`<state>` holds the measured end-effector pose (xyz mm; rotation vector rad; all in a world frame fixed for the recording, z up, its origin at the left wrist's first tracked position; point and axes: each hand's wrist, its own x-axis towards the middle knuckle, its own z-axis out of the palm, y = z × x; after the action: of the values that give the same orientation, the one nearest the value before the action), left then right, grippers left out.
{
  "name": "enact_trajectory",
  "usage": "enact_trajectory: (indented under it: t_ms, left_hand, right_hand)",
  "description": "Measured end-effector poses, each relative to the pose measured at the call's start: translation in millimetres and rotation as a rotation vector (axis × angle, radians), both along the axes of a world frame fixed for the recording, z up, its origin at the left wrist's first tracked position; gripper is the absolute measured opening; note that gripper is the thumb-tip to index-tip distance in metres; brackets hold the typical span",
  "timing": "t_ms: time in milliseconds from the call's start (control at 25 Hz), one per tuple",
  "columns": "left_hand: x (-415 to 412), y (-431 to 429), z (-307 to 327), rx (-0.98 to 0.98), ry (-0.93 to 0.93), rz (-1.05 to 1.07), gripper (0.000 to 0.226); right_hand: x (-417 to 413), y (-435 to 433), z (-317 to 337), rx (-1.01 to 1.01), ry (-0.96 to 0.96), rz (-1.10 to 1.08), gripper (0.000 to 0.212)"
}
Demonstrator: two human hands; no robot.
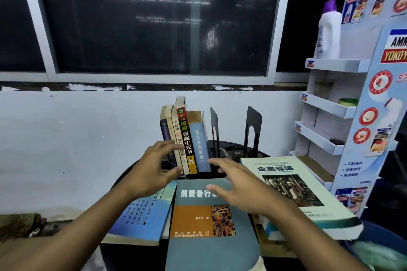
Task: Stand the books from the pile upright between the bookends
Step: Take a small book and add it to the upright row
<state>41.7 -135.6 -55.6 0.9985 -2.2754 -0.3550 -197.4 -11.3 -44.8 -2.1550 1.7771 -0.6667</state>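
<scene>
Several books (186, 138) stand upright in a row at the back of a small dark round table (220, 257). Two black metal bookends (253, 132) stand just right of the row, the nearer bookend (214, 130) close beside the blue-spined book. My left hand (157, 169) hovers with spread fingers at the left end of the row, fingertips near the spines. My right hand (235, 187) is spread, empty, over a grey-blue book (204, 222) lying flat in front. A blue book (143, 215) lies flat at left, a large pale green book (297, 191) at right.
A white wall and a dark window stand behind the table. A cardboard display rack (330, 116) with shelves stands at the right, a white bottle (329, 33) on its top shelf. A blue bin (378, 248) sits at lower right.
</scene>
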Motion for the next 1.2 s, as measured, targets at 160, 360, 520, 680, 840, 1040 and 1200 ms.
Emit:
enact_trajectory:
  t_ms: [160,360,520,680,840,1040,1200]
  left_hand:
    - [42.4,14.0,-20.8,0.043,-0.047,0.066,0.051]
    - [83.5,15.9,-33.0,0.115,-0.155,0.153,0.059]
    - [108.8,12.4,-47.6,0.229,-0.237,0.225,0.077]
    - [113.1,13.5,-61.2,0.323,-0.246,0.214,0.082]
    - [111.0,16.5,-64.7,0.372,-0.193,0.201,0.074]
    - [116.9,19.3,-70.2,0.362,-0.121,0.227,0.072]
    - [122.5,18.3,-63.7,0.439,0.056,0.239,0.047]
  right_hand:
    - [41.3,1.7,-11.2,0.012,-0.029,0.059,0.067]
    - [85.9,-30.7,-26.5,0.124,-0.034,0.057,0.079]
    - [99.5,-41.0,-40.0,0.202,0.178,0.123,0.117]
    - [103.1,-36.3,-43.6,0.227,0.3,0.215,0.121]
    - [109.7,-39.0,-41.1,0.177,0.338,0.257,0.106]
    - [113.8,-38.5,-41.4,0.054,0.377,0.334,0.073]
    - [109.1,-36.4,-40.6,-0.099,0.329,0.41,0.048]
